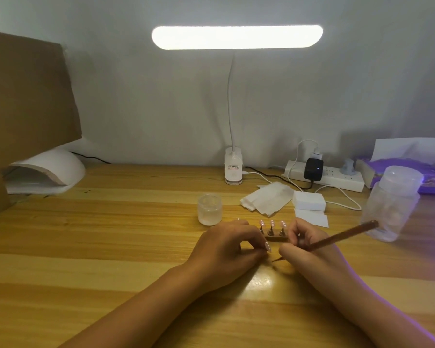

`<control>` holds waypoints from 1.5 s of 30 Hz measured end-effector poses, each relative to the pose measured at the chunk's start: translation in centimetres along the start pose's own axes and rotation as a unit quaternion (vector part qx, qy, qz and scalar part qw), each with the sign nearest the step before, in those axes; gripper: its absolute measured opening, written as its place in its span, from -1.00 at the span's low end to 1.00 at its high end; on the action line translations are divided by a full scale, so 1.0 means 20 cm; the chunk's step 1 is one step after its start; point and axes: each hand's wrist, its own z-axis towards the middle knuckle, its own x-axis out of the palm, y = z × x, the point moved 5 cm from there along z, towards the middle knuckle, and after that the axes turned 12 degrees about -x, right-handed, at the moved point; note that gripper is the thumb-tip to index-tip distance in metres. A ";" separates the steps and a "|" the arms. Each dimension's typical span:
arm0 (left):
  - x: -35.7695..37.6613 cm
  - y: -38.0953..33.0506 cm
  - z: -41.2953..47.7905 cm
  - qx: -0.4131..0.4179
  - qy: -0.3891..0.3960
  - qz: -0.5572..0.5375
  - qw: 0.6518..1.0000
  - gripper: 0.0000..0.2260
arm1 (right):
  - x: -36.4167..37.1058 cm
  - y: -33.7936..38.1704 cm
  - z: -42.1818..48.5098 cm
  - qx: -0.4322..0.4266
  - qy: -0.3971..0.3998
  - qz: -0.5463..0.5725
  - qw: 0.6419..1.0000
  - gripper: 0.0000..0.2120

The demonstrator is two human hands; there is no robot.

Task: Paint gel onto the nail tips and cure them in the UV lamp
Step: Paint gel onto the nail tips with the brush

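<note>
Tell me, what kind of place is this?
Probably a home nail-art desk. A wooden table holds a white UV lamp, a stand of nail tips and a lit desk lamp; the right hand grips a brush.

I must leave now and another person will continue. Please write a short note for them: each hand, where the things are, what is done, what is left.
Left hand: resting on the left end of the nail tip stand, steadying it.
Right hand: holding the brush, bristle end down near the stand.
Three nail tips show upright on the stand; they look glossy, but coating cannot be confirmed.
Small jar stands open behind the left hand.
UV lamp sits far left on the table, nothing visible inside.
Left: finish painting, then cure the stand in the lamp.
</note>
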 end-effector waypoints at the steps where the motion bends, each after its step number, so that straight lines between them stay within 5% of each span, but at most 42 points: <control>1: 0.00 0.00 0.00 -0.001 0.001 -0.003 1.000 -0.94 | -0.01 0.00 0.00 0.006 -0.014 0.027 1.000 -0.80; 31: -0.02 -0.04 -0.01 -0.002 -0.010 0.017 1.000 -0.92 | 0.00 0.01 0.00 -0.016 -0.003 -0.014 1.000 -0.73; 39: -0.14 -0.02 -0.02 -0.034 -0.219 -0.020 0.975 -0.92 | -0.02 -0.02 -0.01 0.021 -0.069 0.061 0.996 -0.80; 45: -0.11 0.04 0.04 -0.099 -0.183 -0.008 0.978 -0.92 | 0.00 -0.01 0.00 -0.006 -0.066 0.032 0.997 -0.79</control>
